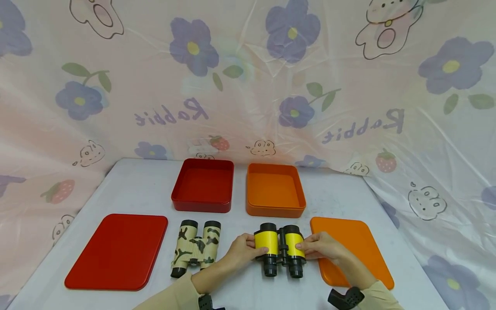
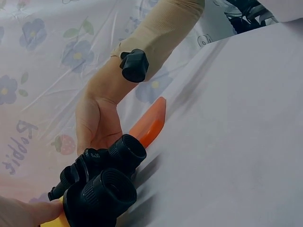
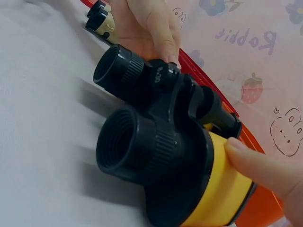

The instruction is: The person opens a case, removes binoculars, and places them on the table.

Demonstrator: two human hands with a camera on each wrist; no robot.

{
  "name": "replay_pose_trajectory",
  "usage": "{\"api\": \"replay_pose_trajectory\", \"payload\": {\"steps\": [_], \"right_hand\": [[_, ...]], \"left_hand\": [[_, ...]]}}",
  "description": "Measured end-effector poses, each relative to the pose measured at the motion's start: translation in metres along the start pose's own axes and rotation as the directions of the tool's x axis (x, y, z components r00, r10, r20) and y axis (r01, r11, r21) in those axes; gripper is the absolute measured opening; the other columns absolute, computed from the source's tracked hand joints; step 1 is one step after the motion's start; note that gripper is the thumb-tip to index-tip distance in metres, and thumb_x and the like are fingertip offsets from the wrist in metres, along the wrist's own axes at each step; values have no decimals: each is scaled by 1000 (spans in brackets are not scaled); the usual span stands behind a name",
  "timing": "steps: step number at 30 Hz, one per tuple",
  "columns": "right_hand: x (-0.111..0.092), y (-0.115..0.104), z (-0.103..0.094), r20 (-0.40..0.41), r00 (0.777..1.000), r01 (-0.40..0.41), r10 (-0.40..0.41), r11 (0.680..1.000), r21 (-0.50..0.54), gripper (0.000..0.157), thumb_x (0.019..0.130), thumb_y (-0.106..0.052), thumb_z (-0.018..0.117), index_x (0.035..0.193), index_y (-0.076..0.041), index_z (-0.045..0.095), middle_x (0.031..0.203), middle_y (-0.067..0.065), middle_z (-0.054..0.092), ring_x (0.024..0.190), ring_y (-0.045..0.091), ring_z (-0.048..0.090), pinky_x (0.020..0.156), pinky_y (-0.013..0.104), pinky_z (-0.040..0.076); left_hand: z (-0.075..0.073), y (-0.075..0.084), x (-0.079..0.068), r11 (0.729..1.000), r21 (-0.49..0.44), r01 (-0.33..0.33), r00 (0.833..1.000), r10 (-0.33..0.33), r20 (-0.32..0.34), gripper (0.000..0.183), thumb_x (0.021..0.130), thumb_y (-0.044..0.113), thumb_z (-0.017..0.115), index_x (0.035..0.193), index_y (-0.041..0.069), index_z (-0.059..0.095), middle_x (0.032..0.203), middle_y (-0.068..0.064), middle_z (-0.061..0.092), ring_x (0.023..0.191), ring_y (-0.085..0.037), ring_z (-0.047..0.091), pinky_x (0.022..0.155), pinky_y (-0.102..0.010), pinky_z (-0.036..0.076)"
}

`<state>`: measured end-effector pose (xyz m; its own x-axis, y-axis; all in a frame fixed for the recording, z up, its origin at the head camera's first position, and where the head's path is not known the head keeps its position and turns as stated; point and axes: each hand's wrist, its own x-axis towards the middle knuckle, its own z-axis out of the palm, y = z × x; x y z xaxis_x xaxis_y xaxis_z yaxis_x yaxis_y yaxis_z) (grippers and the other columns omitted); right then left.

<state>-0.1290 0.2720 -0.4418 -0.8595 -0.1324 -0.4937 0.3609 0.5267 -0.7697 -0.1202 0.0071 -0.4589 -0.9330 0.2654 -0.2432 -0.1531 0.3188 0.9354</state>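
Yellow-and-black binoculars [image 1: 269, 242] are held between both hands at the front middle of the white table, eyepieces toward me. My left hand [image 1: 241, 250] grips the left barrel, its thumb lying across the yellow part. On the other side my right hand [image 1: 324, 246] holds the right barrel, thumb on the yellow. Both black eyepieces [image 3: 124, 142] show up close in the right wrist view, with shadows on the table beside them. Whether the binoculars touch the table, I cannot tell. Camouflage binoculars [image 1: 196, 245] lie left of my left hand, partly hidden by that forearm.
A red box [image 1: 203, 206] and an orange box [image 1: 276, 212], both without lids, stand at the back. The flat red lid [image 1: 118, 252] lies at left; an orange lid [image 1: 358, 245] lies at right, partly under my right arm. A patterned curtain [image 1: 248, 86] hangs behind.
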Motion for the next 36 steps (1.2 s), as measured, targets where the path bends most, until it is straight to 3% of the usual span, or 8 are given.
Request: {"api": "replay_pose_trajectory", "payload": {"steps": [9, 22, 28, 36], "right_hand": [[3, -1, 3, -43, 999, -17, 16, 1000, -13, 61, 79, -41, 78, 110, 11, 64, 96, 9, 71, 81, 14, 65, 79, 34, 61], [1, -5, 5, -56, 998, -47, 43, 997, -63, 59, 79, -44, 76, 105, 8, 67, 86, 6, 70, 72, 13, 64, 74, 33, 61], [-1, -4, 5, -65, 996, -59, 54, 996, -64, 60, 76, -46, 77, 101, 7, 68, 82, 5, 69, 69, 13, 64, 72, 32, 61], [-3, -10, -3, -76, 997, -24, 18, 996, -82, 53, 88, -41, 67, 104, 10, 66, 85, 10, 70, 71, 14, 66, 70, 31, 61]], "left_hand": [[-1, -3, 3, 1000, 4, 1, 1000, -1, 3, 46, 81, 19, 77, 110, -9, 55, 94, -17, 66, 80, -15, 60, 72, -29, 56], [0, -7, 4, 999, 28, 18, 1000, -17, -23, 51, 81, 23, 77, 114, -10, 55, 96, -15, 64, 84, -17, 59, 77, -33, 57], [-2, -8, 4, 999, 30, 20, 1000, -20, 9, 54, 82, 23, 76, 118, -11, 54, 96, -14, 64, 82, -15, 59, 75, -31, 58], [-16, -2, 4, 995, 97, 16, 997, -22, 70, 50, 85, 26, 73, 118, -8, 58, 96, -10, 64, 82, -14, 57, 77, -30, 55]]}}
